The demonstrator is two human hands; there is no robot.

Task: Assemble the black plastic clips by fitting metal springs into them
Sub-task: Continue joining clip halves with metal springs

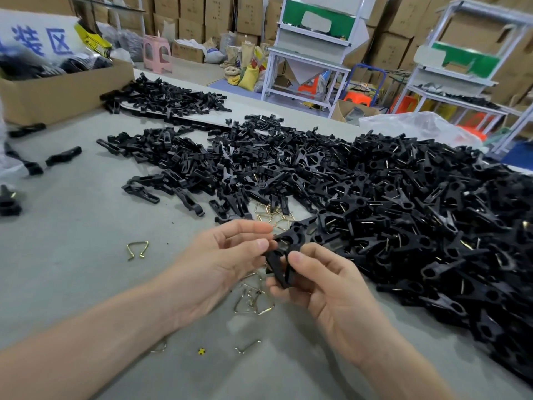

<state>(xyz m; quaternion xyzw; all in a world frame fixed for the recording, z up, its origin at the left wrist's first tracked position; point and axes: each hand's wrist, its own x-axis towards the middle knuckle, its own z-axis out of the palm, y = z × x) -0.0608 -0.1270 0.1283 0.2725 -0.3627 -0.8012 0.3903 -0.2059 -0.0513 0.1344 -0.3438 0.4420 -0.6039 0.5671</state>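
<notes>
A black plastic clip (pixel 284 254) hangs above the grey table, held between both hands. My right hand (pixel 326 287) pinches its lower end between thumb and fingers. My left hand (pixel 227 255) touches the clip's upper part with thumb and forefinger; whether a spring sits between those fingers is hidden. Gold metal springs (pixel 253 301) lie loose on the table just below the hands. More springs (pixel 274 215) lie beyond the hands at the edge of the pile.
A big heap of black clips with springs (pixel 432 220) fills the right side. Bare clip halves (pixel 184 166) spread across the middle. A single spring (pixel 138 249) lies at the left. A cardboard box (pixel 63 90) stands at the far left, a plastic bag (pixel 418 125) behind the heap.
</notes>
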